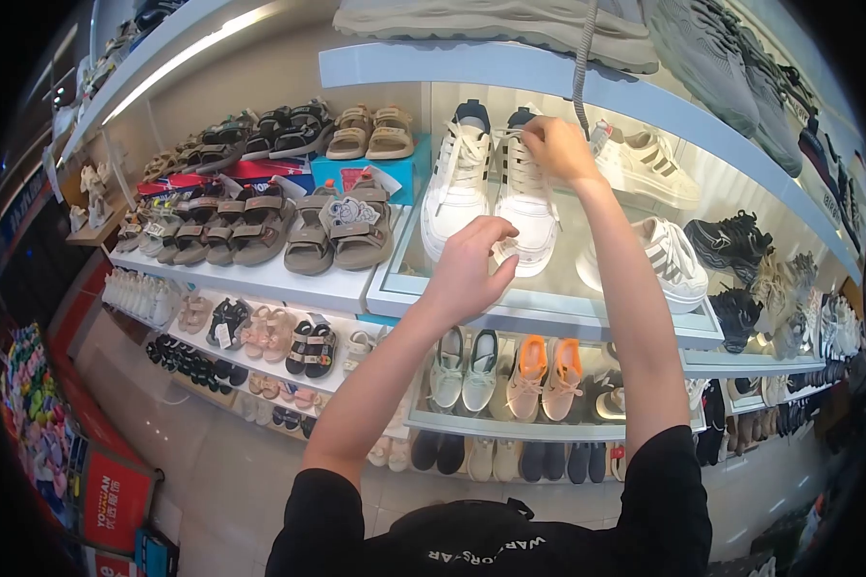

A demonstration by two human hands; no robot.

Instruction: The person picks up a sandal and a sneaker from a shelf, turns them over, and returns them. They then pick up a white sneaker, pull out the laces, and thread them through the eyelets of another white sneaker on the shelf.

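Note:
Side by side on a lit glass shelf stand a left white sneaker (456,188) and a right white sneaker (527,204), both with black side stripes and dark heel collars, toes toward me. My right hand (560,149) is closed at the top of the right sneaker, fingertips curled at its tongue and upper laces. Lower down, my left hand (471,271) is held before the toes of the pair, its thumb and fingers apart with nothing between them. It covers part of both toe caps.
Cream sneakers (649,165) and another white striped sneaker (672,262) stand to the right. Brown sandals (361,226) and a teal box (404,173) are on the left. An upper shelf edge (510,58) overhangs, with a grey coiled cord (581,72) hanging down. Lower shelves hold more shoes.

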